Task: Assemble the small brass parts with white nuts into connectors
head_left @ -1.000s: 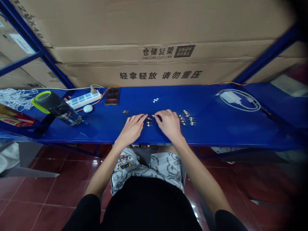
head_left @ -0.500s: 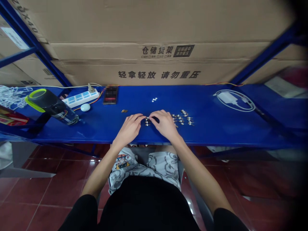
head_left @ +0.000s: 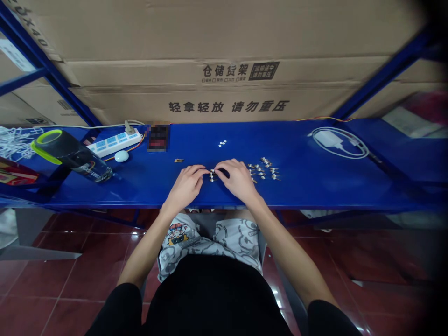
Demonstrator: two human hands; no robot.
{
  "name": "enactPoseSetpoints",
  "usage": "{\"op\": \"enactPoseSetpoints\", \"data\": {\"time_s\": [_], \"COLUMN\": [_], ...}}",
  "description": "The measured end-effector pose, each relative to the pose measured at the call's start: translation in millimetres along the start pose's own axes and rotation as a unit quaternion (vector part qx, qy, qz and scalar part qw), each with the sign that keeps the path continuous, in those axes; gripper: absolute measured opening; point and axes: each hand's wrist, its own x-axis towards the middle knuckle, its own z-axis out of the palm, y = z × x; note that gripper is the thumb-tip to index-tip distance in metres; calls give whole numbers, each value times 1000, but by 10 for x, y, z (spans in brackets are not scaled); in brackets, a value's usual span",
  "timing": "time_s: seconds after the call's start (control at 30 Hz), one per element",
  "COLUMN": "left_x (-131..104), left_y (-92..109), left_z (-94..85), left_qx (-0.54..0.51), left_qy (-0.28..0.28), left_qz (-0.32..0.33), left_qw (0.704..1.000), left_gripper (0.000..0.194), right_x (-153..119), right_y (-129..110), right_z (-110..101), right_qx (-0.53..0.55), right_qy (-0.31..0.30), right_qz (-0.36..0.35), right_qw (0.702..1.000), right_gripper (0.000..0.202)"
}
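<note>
On the blue shelf [head_left: 315, 186], left hand [head_left: 185, 184] and right hand [head_left: 238, 179] lie palm-down, fingertips meeting at small metal parts [head_left: 212, 175]; grip unclear.

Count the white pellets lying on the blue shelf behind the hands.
3. The white pellets lie in a tight row on the blue shelf, behind the left hand and right hand. They are tiny, so more may be hidden.

a blue metal shelf [head_left: 315, 186] carries small metal parts [head_left: 262, 169], a few white bits [head_left: 222, 142], brass pieces [head_left: 178, 160], a power strip [head_left: 115, 141], a white charger with coiled cable [head_left: 336, 140], a bottle lying on its side [head_left: 70, 154]
</note>
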Motion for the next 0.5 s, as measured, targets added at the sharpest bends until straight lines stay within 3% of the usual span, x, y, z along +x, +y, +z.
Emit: {"op": "enactPoseSetpoints", "data": {"time_s": [0.5], "left_x": [-2], "left_y": [29], "left_z": [-24], "left_qx": [12], "left_qy": [-2], "left_qz": [4], "left_qw": [1000], "left_gripper": [31], "right_x": [-19], "right_y": [-17], "right_z": [-12], "right_qx": [9], "right_qy": [-16], "right_qz": [-5], "right_qw": [1000], "right_gripper": [21]}}
